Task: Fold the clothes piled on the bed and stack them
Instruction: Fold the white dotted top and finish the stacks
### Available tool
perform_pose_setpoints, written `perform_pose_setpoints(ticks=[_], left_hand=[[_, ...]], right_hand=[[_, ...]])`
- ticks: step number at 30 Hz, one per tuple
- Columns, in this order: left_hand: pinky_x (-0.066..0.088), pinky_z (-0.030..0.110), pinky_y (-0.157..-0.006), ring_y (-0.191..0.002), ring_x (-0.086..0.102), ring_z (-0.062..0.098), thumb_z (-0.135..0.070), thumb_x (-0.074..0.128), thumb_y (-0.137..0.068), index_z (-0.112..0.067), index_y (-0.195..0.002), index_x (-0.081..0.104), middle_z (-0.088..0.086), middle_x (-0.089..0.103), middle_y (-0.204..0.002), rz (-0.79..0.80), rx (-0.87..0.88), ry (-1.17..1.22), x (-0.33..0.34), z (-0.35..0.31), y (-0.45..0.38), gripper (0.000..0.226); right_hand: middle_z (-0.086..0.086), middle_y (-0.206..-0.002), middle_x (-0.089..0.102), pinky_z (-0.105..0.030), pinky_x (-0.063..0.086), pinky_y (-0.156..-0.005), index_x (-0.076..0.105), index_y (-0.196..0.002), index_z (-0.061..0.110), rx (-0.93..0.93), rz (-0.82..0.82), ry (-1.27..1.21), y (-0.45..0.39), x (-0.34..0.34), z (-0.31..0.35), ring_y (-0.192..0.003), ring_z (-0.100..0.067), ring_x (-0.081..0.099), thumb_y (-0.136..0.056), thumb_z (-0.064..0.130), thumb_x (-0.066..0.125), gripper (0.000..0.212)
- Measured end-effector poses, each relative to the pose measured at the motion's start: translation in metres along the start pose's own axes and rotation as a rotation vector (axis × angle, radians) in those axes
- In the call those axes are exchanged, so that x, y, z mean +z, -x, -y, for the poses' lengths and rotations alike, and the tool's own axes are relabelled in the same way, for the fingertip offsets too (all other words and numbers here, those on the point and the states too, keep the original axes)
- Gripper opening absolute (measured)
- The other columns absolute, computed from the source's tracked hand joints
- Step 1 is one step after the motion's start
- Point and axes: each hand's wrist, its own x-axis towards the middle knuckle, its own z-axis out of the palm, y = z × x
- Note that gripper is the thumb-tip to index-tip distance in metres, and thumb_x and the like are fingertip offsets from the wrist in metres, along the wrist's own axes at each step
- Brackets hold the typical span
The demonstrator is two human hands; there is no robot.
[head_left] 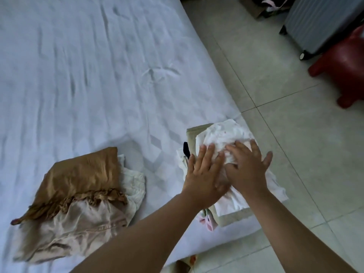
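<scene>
I see my left hand (204,174) and right hand (248,170) side by side, fingers straight, both pressing flat on a white cloth (222,136). It tops the folded stack (197,134) at the bed's (78,66) near corner. To the left lies a messy pile of clothes (78,184), brown and pink. Farther off, on the floor, stand a red stool (342,64) and a gray suitcase (323,20).

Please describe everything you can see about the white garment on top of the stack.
The white garment is thin, crumpled cloth with faint pink marks. It lies folded on top of the stack, near the bed's edge beside the floor. Both the left hand and right hand press flat on it, fingers straight, hiding its near part.
</scene>
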Motion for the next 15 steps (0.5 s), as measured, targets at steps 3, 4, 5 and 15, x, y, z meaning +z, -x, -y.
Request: perform_pose_setpoints(ticks=[3,4,5,15], left_hand=[[-0.008,0.036,-0.117,-0.144,-0.018,0.013,-0.062,0.03,-0.085,-0.031,-0.15,0.002,-0.003,-0.006,-0.158,-0.147,-0.059,0.125,-0.013,0.021,0.028,0.077],[-0.009,0.035,-0.117,-0.144,-0.019,0.011,-0.063,0.028,-0.085,-0.033,-0.149,-0.002,-0.005,-0.008,-0.158,-0.158,-0.111,0.13,-0.018,0.032,0.039,0.077],[-0.009,0.036,-0.118,-0.143,-0.021,0.01,-0.065,0.025,-0.084,-0.034,-0.148,-0.005,-0.007,-0.011,-0.157,-0.154,-0.173,0.119,-0.024,0.048,0.053,0.077],[-0.004,0.04,-0.118,-0.146,-0.009,0.018,-0.051,0.051,-0.09,-0.021,-0.151,0.015,0.004,0.001,-0.16,-0.214,-0.759,0.04,-0.083,0.228,0.169,0.077]], right_hand=[[-0.007,-0.137,0.053,-0.056,-0.008,-0.111,0.065,-0.117,0.014,-0.112,-0.122,-0.124,0.01,0.003,0.033,-0.141,-0.031,0.025,-0.075,0.029,0.036,0.054],[-0.008,-0.137,0.053,-0.055,-0.008,-0.111,0.065,-0.116,0.013,-0.14,-0.113,-0.128,0.012,0.005,0.045,-0.141,-0.031,0.026,-0.072,0.024,0.039,0.053],[-0.008,-0.135,0.054,-0.055,-0.007,-0.111,0.065,-0.116,0.013,-0.174,-0.106,-0.137,0.015,0.011,0.06,-0.14,-0.031,0.028,-0.069,0.02,0.042,0.053],[-0.005,-0.105,0.068,-0.056,0.022,-0.106,0.068,-0.099,0.012,-0.448,0.077,-0.124,0.054,0.103,0.176,-0.117,-0.035,0.057,-0.074,0.034,0.04,0.043]])
